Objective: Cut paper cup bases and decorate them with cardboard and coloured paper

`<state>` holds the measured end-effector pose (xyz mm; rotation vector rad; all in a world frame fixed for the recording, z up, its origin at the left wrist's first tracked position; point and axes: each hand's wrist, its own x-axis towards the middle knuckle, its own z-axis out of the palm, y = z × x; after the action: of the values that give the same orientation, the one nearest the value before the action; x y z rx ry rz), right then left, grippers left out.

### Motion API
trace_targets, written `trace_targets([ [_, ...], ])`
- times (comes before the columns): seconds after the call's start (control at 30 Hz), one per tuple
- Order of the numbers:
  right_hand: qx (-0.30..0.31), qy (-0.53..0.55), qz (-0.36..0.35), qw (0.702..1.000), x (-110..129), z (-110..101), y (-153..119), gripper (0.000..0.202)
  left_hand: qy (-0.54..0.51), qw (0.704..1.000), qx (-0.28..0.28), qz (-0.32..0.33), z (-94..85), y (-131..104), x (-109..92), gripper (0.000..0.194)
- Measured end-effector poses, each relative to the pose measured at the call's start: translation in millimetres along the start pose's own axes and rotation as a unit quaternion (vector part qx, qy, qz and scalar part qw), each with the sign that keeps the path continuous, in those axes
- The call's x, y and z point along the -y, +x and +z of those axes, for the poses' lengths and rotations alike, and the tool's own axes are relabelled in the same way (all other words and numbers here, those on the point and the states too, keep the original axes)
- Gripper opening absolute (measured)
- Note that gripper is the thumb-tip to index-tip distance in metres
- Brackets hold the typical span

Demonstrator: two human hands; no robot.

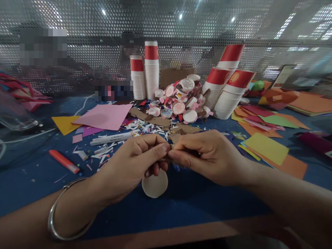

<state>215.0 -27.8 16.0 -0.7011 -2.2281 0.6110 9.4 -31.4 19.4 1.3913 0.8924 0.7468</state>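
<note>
Over the blue table [197, 204], two hands meet near its front edge. Left hand [135, 162], with one metal bangle [61, 211] on its wrist, and right hand [207, 157] each pinch, thumb against forefinger, the same small piece held between them; it is mostly hidden, so its material cannot be told. One round, pale paper disc [155, 185] lies flat on the table directly under the hands.

Behind the hands sits a heap of cut cup bottoms [178, 100], round, white, some stamped with red, mixed with pink scraps and too many to count. Left of that heap stand two upright stacks of white paper cups [145, 74] with red bands; right of it lean three more stacks [228, 86]. Brown cardboard strips [155, 119] and white paper shreds lie just before the heap. Farther left lie one pink sheet [106, 116], one white marker [111, 138] and one orange marker [64, 161]. Right of the heap, flat coloured sheets [267, 145] overlap.
</note>
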Motion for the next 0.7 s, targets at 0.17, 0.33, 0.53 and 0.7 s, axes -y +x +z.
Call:
trace_targets([
  [0.17,0.029,0.057,0.036,0.997,-4.8,-2.8,2.1,0.025,0.114,0.991,-0.010,0.069,-4.9,-0.9,-4.0,0.024],
  [0.33,0.055,0.090,0.084,0.991,-0.3,-6.3,2.0,0.028,0.146,0.987,0.000,0.073,-9.4,-1.9,-6.9,0.021],
  [0.53,0.088,0.130,0.096,0.983,-1.2,-5.0,0.7,0.019,0.177,0.981,0.017,0.075,-13.6,-1.6,-7.7,0.014],
  [0.7,0.118,0.089,0.083,0.986,-2.8,-3.2,1.3,0.018,0.239,0.967,0.081,0.046,-15.6,-2.9,-6.6,0.020],
])
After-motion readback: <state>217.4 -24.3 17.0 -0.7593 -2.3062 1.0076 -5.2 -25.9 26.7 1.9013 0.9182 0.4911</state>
